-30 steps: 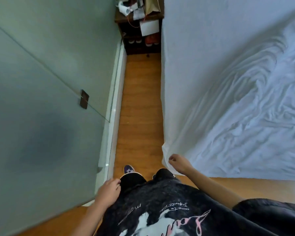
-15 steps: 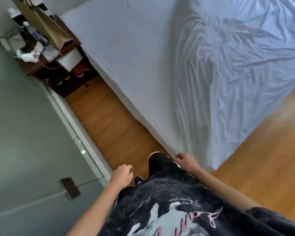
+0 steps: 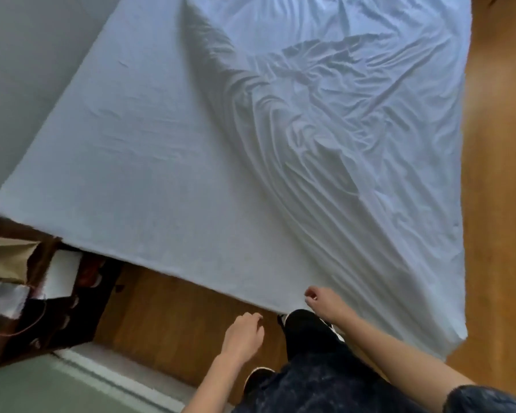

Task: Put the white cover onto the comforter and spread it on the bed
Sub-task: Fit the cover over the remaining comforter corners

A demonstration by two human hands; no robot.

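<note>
Lying soft, light and rumpled across the bed (image 3: 149,180), white cover (image 3: 355,162) inviting a corner hold lower right; left hand (image 3: 243,335) hanging loosely curled, right hand (image 3: 325,301) curling at its edge, grip unclear.

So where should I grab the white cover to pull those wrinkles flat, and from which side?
Judging by the folds, take the white cover at its free corner hanging over the floor, coming from the bed's foot side. The creases fan toward that corner. The right hand is nearest; the left hand holds nothing.

Matt creased white cloth cover (image 3: 325,120), smooth glossy wood floor (image 3: 501,174)
</note>
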